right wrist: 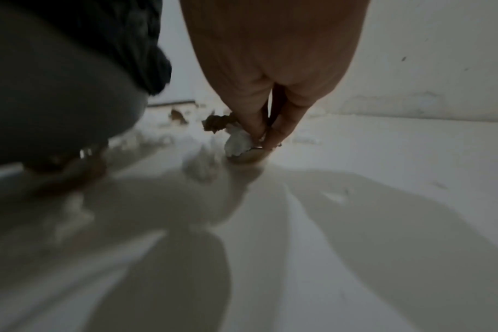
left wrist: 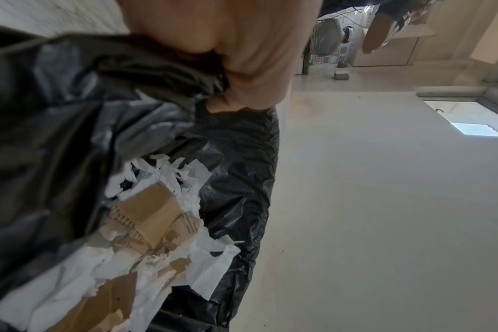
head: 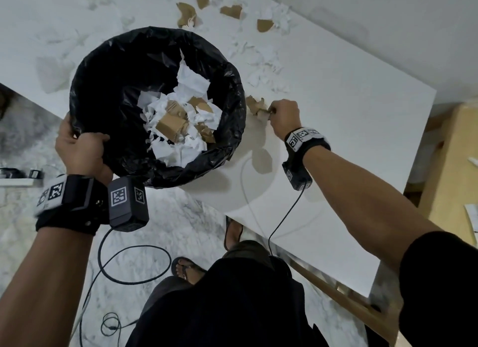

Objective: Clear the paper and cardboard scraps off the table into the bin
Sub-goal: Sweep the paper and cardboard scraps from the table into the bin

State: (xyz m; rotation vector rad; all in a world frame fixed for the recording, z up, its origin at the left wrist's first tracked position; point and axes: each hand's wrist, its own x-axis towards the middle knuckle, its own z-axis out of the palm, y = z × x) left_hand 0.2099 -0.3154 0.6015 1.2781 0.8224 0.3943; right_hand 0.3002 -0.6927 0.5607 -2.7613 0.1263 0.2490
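A round bin [head: 108, 69] lined with a black bag is held at the near left edge of the white table [head: 336, 129]. Torn white paper and brown cardboard [head: 170, 125] lie inside it, also seen up close as the bin's scraps [left wrist: 145, 213]. My left hand [head: 80, 150] grips the bin's near rim, thumb inside; the left hand's palm [left wrist: 242, 67] fills the top of the left wrist view. My right hand [head: 283, 117] pinches a brown cardboard scrap [head: 254, 106] just right of the bin. In the right wrist view, the fingertips [right wrist: 259, 132] pinch a white and brown scrap [right wrist: 236, 139].
Several more paper pieces [head: 258, 62] and cardboard pieces [head: 231, 10] lie scattered over the far half of the table, up to the wall. Black cables [head: 134, 264] hang from both wrist units over the marble floor. A wooden cabinet [head: 450, 165] stands at the right.
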